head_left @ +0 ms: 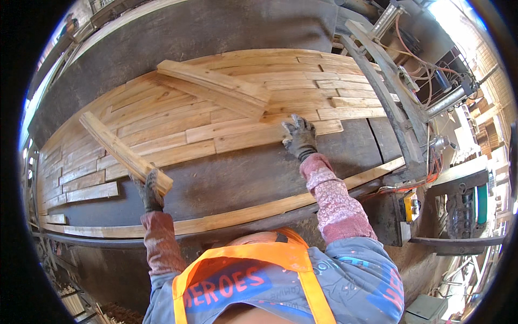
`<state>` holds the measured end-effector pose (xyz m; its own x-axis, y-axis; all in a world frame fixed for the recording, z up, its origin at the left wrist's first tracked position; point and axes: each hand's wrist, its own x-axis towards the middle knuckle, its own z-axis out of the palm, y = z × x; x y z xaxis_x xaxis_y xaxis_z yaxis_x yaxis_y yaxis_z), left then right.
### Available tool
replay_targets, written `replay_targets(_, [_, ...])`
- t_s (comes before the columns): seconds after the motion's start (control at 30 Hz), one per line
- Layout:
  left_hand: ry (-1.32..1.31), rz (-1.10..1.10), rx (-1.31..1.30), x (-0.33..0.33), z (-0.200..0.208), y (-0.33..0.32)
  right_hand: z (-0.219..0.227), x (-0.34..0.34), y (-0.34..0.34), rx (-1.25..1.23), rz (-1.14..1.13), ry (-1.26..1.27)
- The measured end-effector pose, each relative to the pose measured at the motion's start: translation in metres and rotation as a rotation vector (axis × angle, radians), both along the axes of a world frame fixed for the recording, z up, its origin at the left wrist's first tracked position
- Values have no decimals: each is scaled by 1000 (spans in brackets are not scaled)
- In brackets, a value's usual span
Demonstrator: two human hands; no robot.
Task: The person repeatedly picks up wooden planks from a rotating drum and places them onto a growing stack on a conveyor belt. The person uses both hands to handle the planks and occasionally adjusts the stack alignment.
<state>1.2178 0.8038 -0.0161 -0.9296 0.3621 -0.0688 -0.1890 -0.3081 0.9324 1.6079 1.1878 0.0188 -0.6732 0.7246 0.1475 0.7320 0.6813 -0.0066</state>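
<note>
Grey shirt (353, 272), orange straps (315, 294); left hand (149, 191) clasps long, pale, lengthwise-lined timber (121, 148); right hand (300, 139) empty, half-open.

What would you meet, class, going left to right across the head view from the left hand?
Left gloved hand gripping a wooden plank, right gloved hand, yellow device, blue cylinder, green cylinder.

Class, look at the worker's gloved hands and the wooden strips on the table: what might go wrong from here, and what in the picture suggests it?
1. The left hand grips its board near one end, so the long far part might swing and knock the rows of strips.
2. The boards lying askew across those rows could slide or nudge them out of line.
</note>
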Motion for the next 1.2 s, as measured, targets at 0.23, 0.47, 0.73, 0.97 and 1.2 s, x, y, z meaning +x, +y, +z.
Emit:
replay_targets(0.23, [-119, -318, -249, 191, 81, 75, 72, -34, -67, -425, 239, 526])
replay_targets(0.47, [143, -627, 37, 316, 124, 138, 79, -1, -62, -1403, 385, 1172])
replay_targets(0.73, [-31, -386, 91, 313, 90, 187, 45, 123, 39, -2213, 205, 1440])
replay_targets(0.97, [-31, -244, -131, 271, 27, 243, -35, 204, 78, -1686, 22, 1373])
replay_targets(1.2, [-125, -250, -67, 234, -8, 251, -40, 331, 229, -776, -488, 989])
